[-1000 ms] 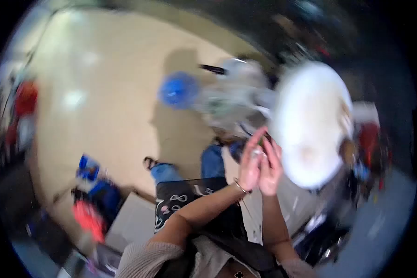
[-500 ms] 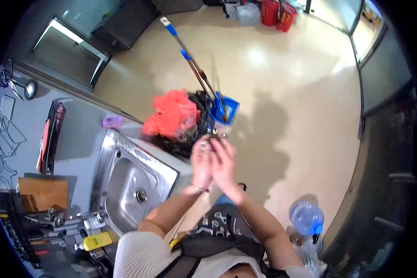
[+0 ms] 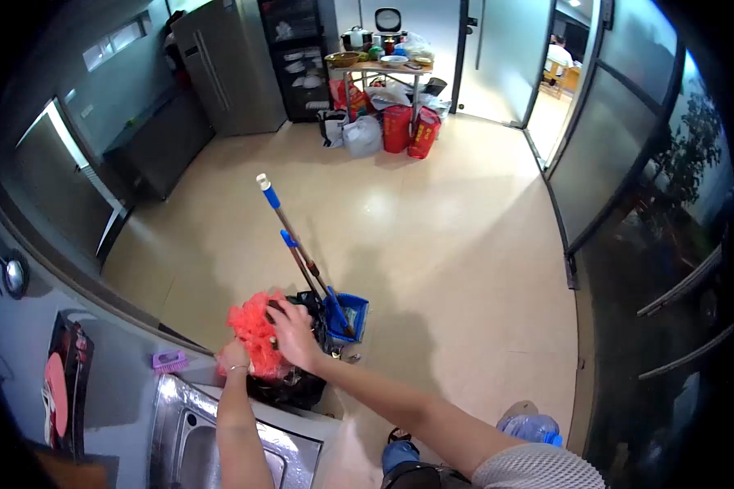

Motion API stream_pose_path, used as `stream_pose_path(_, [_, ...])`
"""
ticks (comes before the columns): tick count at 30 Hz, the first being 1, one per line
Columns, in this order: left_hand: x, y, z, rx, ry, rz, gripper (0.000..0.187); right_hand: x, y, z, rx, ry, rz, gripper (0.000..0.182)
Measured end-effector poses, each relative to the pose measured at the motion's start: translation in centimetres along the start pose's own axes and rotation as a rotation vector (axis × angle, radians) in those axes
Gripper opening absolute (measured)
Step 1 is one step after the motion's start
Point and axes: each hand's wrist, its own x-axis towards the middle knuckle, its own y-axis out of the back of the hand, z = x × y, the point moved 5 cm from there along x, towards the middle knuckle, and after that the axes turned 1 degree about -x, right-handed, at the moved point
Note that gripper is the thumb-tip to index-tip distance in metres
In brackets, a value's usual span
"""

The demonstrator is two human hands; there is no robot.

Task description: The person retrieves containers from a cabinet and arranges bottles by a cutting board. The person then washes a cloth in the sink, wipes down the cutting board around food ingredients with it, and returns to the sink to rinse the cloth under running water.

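A crumpled red plastic bag sits on top of a black garbage bag on the floor beside the sink counter. My left hand, with a thin bracelet at the wrist, is closed on the near left side of the red bag. On the bag's right side lies my right hand, its fingers apart and reaching over the red plastic. A dark patch shows under those fingertips. Just right of the bags stands a blue dustpan with a broom handle rising from it.
A steel sink is at lower left, with a purple scrub brush near its corner. A large water bottle stands at lower right. Farther back are a table, red bags and a fridge.
My hands were together in front of me; now they are apart and have moved left onto the red bag, the left one gripping it. The view has tilted up toward the room.
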Motion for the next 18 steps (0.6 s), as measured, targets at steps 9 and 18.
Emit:
stream_pose_path(9, [-2.5, 6.4, 0.8, 0.354, -0.032, -0.028, 0.058, -14.8, 16.6, 12.9, 0.938, -1.142, 0.174, 0.037])
stream_pose_path(18, [-33.8, -5.4, 26.7, -1.043, -0.555, -1.235, 0.052, -25.3, 31.2, 4.5, 1.486, -0.860, 0.621, 0.032])
